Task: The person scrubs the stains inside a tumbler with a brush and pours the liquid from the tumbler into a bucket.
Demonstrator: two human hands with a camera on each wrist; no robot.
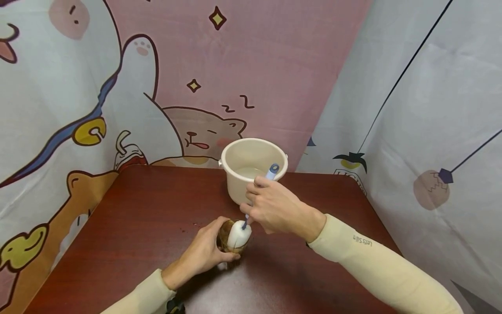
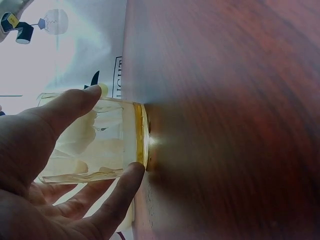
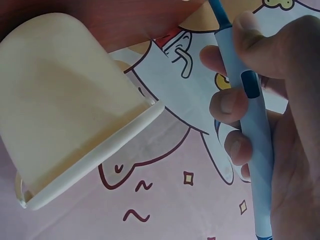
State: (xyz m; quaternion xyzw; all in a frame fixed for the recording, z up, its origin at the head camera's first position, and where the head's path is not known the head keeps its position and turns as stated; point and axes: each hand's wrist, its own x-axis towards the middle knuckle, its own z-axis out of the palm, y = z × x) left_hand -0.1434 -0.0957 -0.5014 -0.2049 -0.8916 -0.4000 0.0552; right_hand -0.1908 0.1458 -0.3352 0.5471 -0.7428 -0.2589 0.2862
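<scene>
An amber-tinted clear glass (image 1: 223, 235) stands low over the table, its base close to the tabletop in the left wrist view. My left hand (image 1: 201, 250) grips it around the side, thumb on one side and fingers on the other. My right hand (image 1: 278, 207) holds the light blue handle (image 3: 257, 155) of a cup brush, fingers wrapped round it. The brush's white sponge head (image 1: 239, 234) sits at the glass's mouth, partly inside. Through the glass wall a pale shape of the sponge (image 2: 77, 135) shows.
Behind my hands a cream bucket (image 1: 231, 183) stands on the dark reddish-brown table (image 1: 164, 205), with some liquid at its bottom. Small dark specks lie left of the glass. Cartoon-printed cloth (image 1: 274, 65) hangs behind and beside the table.
</scene>
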